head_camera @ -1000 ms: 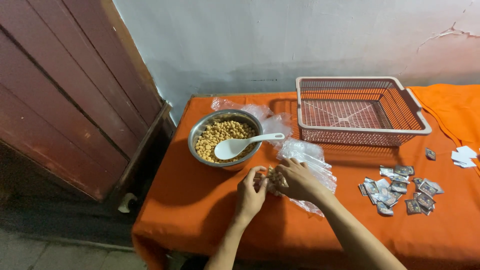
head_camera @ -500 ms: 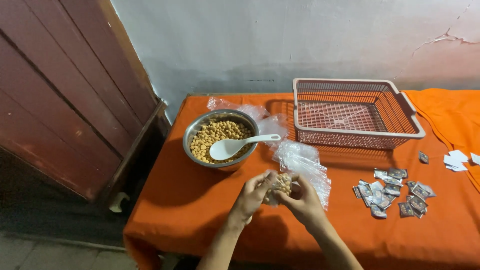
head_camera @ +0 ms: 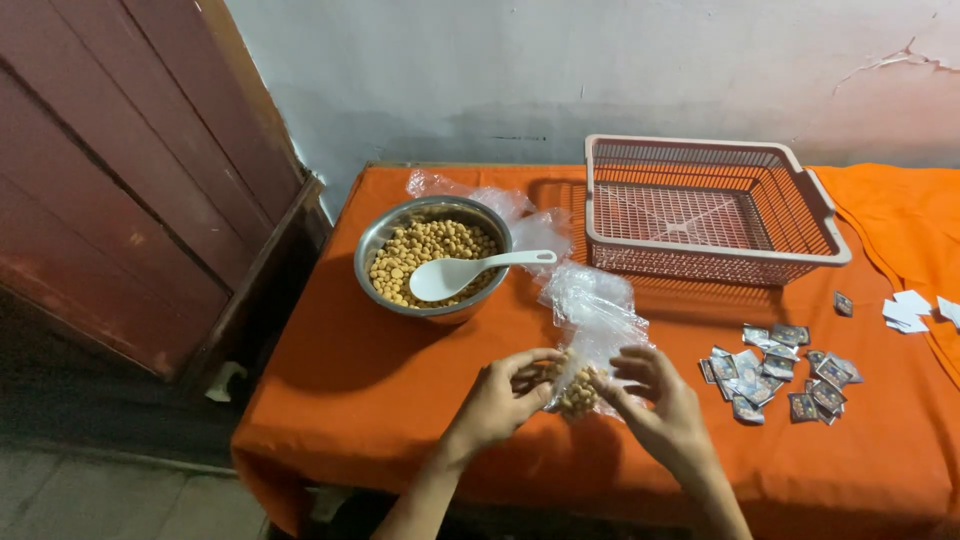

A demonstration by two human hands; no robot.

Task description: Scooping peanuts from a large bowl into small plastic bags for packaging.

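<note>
Both of your hands meet low over the front of the orange-clothed table [head_camera: 380, 400], and between them sits a small clear bag [head_camera: 578, 392] part-filled with tan nuts. Your left hand [head_camera: 497, 400] has its grip pinched on the bag's left side, thumb and fingers curled in against the plastic. Your right hand [head_camera: 662, 408] pinches the bag from the right, its fingers bent over the upper plastic. The bag is just above the cloth, in front of a loose pile of empty clear bags [head_camera: 590, 300]. Behind and to the left stands a metal bowl [head_camera: 385, 240] of the same nuts, with a white spoon [head_camera: 455, 274] lying in it. A pink mesh basket [head_camera: 815, 215] sits further back on the right. Small silver sachets [head_camera: 775, 370] lie scattered right of your right hand, with white paper slips [head_camera: 908, 310] near the far edge.
</note>
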